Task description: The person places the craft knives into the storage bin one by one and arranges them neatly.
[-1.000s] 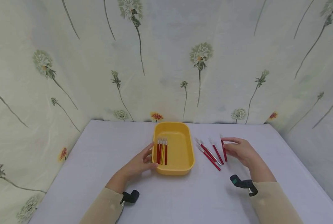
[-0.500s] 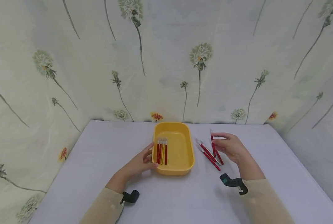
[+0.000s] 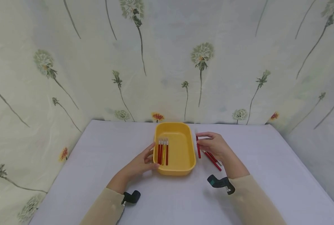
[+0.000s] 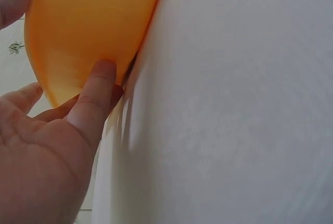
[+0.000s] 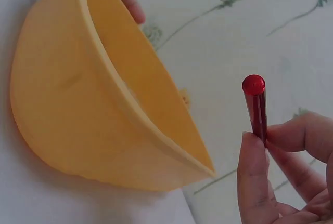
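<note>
My right hand (image 3: 216,147) pinches a slim red pen-shaped tool (image 3: 198,147) with a pale tip, its tip end pointing away from me. In the right wrist view the shiny rounded end of the red tool (image 5: 256,102) faces the camera, between thumb and fingers. It is just right of a yellow plastic tray (image 3: 181,153). At the tray's near left corner my left hand (image 3: 139,164) grips the wall, with fingertips (image 4: 104,70) against the outside. Several pen-shaped tools (image 3: 163,153), red and one yellow, lie side by side along the tray's left.
More such tools (image 3: 212,161), red and silver, lie slanted on the white tablecloth (image 3: 172,200) under and beside my right hand, partly hidden by it. A curtain with dandelion prints (image 3: 167,62) rises behind the table's far edge.
My right hand has carried the red pen-shaped tool left, over the loose ones, up to the tray's right side. My left hand and the tray have stayed in place.
</note>
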`<state>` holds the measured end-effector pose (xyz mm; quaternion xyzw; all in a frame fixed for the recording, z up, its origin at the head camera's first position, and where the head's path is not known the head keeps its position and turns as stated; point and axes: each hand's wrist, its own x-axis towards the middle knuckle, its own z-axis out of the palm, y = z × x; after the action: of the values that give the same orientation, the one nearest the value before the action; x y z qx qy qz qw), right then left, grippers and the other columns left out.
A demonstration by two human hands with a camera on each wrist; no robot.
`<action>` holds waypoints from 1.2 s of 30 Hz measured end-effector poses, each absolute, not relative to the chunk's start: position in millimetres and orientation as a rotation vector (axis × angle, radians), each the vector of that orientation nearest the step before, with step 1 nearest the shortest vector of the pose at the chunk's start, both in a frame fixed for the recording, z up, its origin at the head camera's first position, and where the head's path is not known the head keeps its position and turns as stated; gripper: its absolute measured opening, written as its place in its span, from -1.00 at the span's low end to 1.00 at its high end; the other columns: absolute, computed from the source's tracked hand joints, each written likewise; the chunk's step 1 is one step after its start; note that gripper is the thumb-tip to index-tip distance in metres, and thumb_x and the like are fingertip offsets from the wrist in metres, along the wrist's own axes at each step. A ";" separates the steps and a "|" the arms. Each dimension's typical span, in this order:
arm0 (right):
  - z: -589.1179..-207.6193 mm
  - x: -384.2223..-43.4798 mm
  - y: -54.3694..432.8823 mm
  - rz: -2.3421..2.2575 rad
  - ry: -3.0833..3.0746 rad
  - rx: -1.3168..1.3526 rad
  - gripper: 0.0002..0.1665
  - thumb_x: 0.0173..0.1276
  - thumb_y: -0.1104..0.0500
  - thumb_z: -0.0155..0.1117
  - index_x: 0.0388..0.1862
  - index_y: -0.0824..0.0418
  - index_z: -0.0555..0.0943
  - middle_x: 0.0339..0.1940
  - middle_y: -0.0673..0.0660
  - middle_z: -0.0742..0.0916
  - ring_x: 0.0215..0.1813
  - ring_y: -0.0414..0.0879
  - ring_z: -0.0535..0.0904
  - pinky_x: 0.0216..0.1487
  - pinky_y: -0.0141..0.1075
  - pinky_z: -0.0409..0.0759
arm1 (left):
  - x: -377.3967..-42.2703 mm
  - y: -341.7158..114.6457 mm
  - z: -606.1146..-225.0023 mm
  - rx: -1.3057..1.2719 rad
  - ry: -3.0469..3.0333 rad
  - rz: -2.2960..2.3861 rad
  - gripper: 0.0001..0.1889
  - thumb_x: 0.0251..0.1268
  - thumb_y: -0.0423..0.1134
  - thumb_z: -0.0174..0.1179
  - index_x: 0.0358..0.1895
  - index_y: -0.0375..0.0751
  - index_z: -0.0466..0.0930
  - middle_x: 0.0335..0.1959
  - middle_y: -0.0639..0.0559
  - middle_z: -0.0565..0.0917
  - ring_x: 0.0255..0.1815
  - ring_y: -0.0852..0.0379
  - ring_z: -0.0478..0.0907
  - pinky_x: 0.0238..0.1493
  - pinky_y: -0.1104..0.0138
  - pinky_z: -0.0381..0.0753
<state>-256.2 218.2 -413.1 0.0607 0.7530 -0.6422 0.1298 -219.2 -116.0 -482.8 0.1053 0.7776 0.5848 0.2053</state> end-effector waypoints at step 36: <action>-443.5 -274.2 114.6 -1.796 2.182 0.173 -0.65 0.28 0.47 0.34 0.06 0.38 0.66 -0.08 0.31 0.71 -0.31 -0.08 0.68 -0.20 -0.23 0.75 | -219.4 -117.3 -482.6 0.317 2.119 1.658 0.03 0.21 -0.06 0.44 0.62 0.34 -0.09 0.58 -0.08 0.17 0.52 -0.12 0.23 0.46 -0.05 0.25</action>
<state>-274.2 114.6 -443.5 0.0603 0.7614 -0.6267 0.1548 -219.4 -117.3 -482.6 0.1144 0.7639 0.5977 0.2146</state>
